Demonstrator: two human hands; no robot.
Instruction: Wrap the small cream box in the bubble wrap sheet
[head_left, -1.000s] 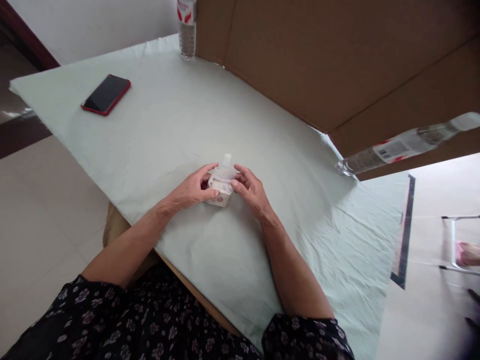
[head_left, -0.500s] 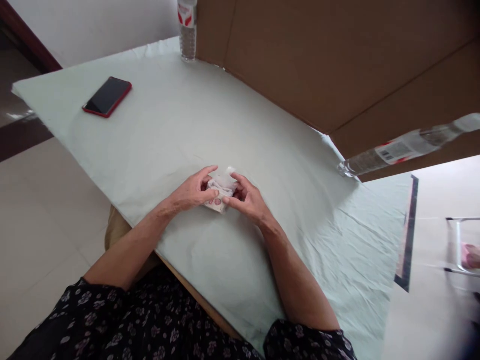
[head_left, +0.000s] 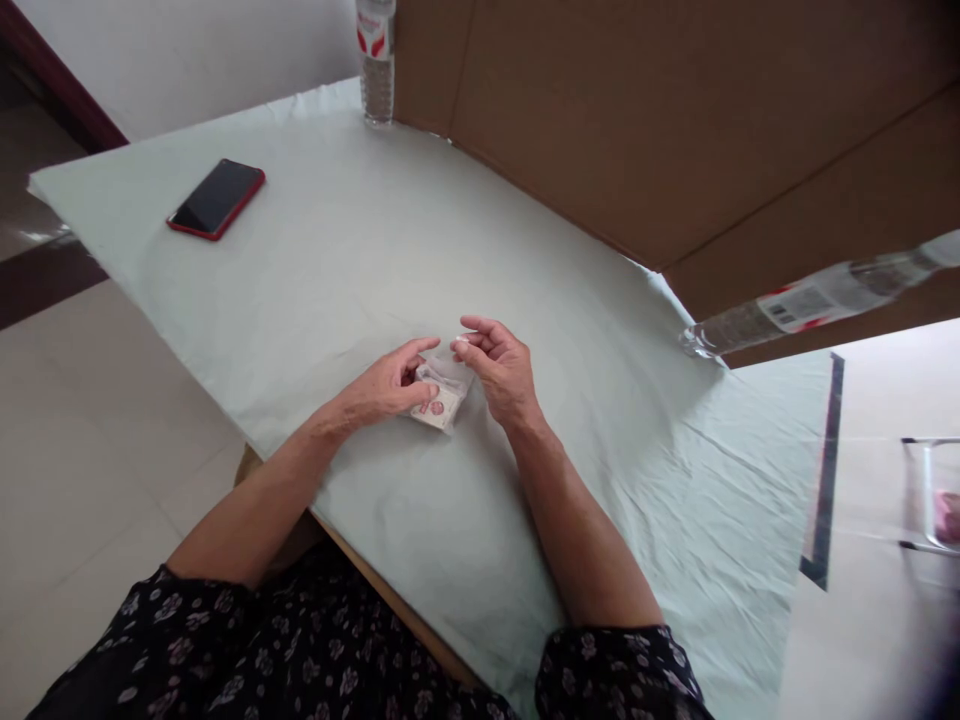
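A small whitish box with reddish round marks [head_left: 444, 408], in a clear plastic bag [head_left: 453, 375], rests on the pale green cloth in front of me. My left hand [head_left: 386, 383] grips the box from its left side, thumb on top and the other fingers partly hidden behind. Just above the bag's upper right corner is my right hand [head_left: 499, 368], its thumb and index finger pinched together on a bit of the clear plastic, the other fingers curled. What lies inside the pinch is mostly covered.
Pale green cloth [head_left: 315, 250] covers the table. A red-cased phone [head_left: 217, 198] lies at the far left. A large brown cardboard panel [head_left: 600, 120] stands at the back, with one clear bottle [head_left: 376, 70] at its left end and another bottle [head_left: 806, 300] at its right.
My right hand has moved off the box, up and to the right, and its fingertips have closed into a pinch. My left hand stays on the box, whose printed top now shows more.
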